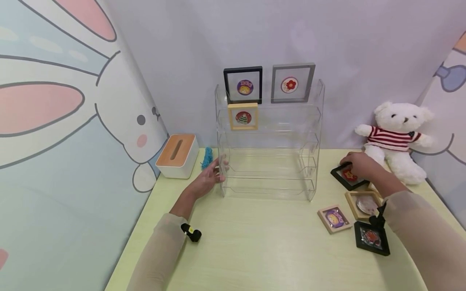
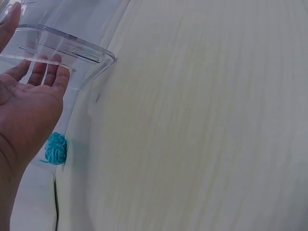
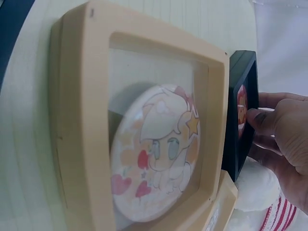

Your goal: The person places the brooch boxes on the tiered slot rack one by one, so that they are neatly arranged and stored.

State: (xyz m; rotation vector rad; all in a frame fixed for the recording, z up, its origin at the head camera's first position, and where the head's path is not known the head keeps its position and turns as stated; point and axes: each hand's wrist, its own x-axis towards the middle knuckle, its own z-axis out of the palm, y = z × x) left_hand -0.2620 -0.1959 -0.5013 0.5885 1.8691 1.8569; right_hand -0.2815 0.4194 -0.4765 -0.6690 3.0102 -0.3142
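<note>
Three square frames stand in a clear acrylic tiered rack [image 1: 269, 163]: one black [image 1: 244, 87], one grey [image 1: 291, 85], one pale wooden [image 1: 243, 117]. The left hand [image 1: 205, 182], fingers loosely extended, lies at the rack's left side; contact is hard to judge through the transparent plastic. The right hand [image 1: 365, 166] pinches a black square frame with a red badge [image 1: 350, 175] at the right of the pale wood-grain counter [image 1: 269, 242], near a white plush bear in a striped top [image 1: 397, 145].
</note>
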